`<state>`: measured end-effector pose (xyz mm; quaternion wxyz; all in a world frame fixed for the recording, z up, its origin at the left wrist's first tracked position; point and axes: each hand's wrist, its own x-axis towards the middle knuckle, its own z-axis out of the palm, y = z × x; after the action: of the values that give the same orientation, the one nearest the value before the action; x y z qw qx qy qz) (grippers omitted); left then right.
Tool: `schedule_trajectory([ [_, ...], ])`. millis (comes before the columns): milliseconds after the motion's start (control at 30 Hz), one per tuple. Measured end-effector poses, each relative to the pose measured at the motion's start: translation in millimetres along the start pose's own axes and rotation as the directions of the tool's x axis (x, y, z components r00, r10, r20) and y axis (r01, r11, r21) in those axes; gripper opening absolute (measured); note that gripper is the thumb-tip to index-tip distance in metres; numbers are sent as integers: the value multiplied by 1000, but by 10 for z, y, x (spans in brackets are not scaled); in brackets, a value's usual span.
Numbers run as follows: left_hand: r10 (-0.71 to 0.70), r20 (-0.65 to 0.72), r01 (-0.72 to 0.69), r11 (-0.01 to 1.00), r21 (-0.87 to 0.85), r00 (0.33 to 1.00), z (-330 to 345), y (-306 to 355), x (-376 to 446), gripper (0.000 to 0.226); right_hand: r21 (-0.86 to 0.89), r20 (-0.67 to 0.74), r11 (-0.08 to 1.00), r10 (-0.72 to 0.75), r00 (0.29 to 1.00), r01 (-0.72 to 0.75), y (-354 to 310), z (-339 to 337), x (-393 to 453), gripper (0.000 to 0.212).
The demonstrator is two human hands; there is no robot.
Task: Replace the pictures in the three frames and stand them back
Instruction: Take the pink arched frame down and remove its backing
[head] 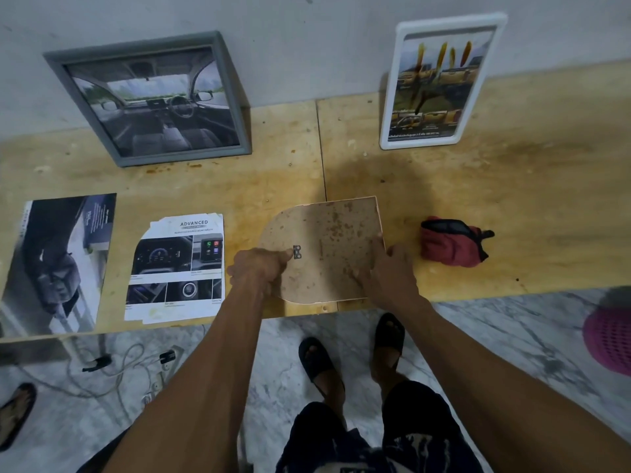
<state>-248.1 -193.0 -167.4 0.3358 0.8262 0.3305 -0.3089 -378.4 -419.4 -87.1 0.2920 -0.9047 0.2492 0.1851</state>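
Observation:
A third frame (327, 240) lies face down near the table's front edge, its stained brown backing board up, one end arched, with a small metal hanger. My left hand (257, 269) grips its left edge, thumb by the hanger. My right hand (389, 269) rests on its right edge, fingers spread. A grey frame (150, 97) with a car-interior picture leans on the wall at back left. A white frame (440, 80) with a yellow-car picture stands at back right. Two loose pictures lie at left: a dark one (58, 261) and an "ADVANCED" sheet (177, 268).
A red and black pouch (452, 242) lies right of the face-down frame. The plywood table (512, 186) has a seam down its middle. Below are a marble floor, cables (129, 367), my sandalled feet and a pink basket (611, 339) at far right.

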Motion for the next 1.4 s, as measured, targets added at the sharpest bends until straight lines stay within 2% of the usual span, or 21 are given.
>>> schedule_trajectory([
  [100,62,30,-63,997,36,998,-240,176,-487,95,12,-11,1000,-7,1000,7,-12,-8,-12,82],
  [267,52,101,-46,997,-59,993,-382,295,-766,66,120,-38,993,-9,999,13,25,-18,-43,77],
  [367,59,131,-49,996,-77,990,-413,251,-649,70,160,-52,987,4,999,4,39,-17,-32,77],
  [533,23,174,1,991,-136,984,-455,-72,-6,85,162,-79,986,-13,997,26,53,-14,-46,77],
  [600,32,187,3,983,-184,982,-515,-63,-105,78,141,-88,989,-31,996,44,44,-13,-59,76],
  [833,38,112,-2,952,-307,993,-573,127,-674,24,39,-28,999,-4,1000,6,-6,12,-92,63],
  [867,39,93,-6,942,-335,995,-578,132,-696,22,30,-18,1000,6,1000,-6,-16,9,-91,63],
  [933,48,73,-18,928,-371,996,-607,114,-680,35,28,-19,999,18,1000,-17,-34,2,-84,62],
  [1033,77,47,-51,914,-404,996,-706,79,-716,22,21,-3,999,35,999,-35,-50,-15,-70,61],
  [1133,116,36,-88,891,-445,993,-767,42,-792,27,1,25,999,54,998,-54,-44,-34,-67,65],
  [1233,149,16,-123,867,-483,989,-828,-5,-837,21,-20,63,999,50,997,-49,-40,-62,-63,67],
  [1333,159,16,-126,837,-532,987,-917,-22,-889,11,-2,98,999,50,994,-50,-64,-136,-67,69],
  [1400,158,51,-98,802,-590,986,-988,-12,-958,14,-27,133,999,50,990,-47,-84,-186,-87,67],
])
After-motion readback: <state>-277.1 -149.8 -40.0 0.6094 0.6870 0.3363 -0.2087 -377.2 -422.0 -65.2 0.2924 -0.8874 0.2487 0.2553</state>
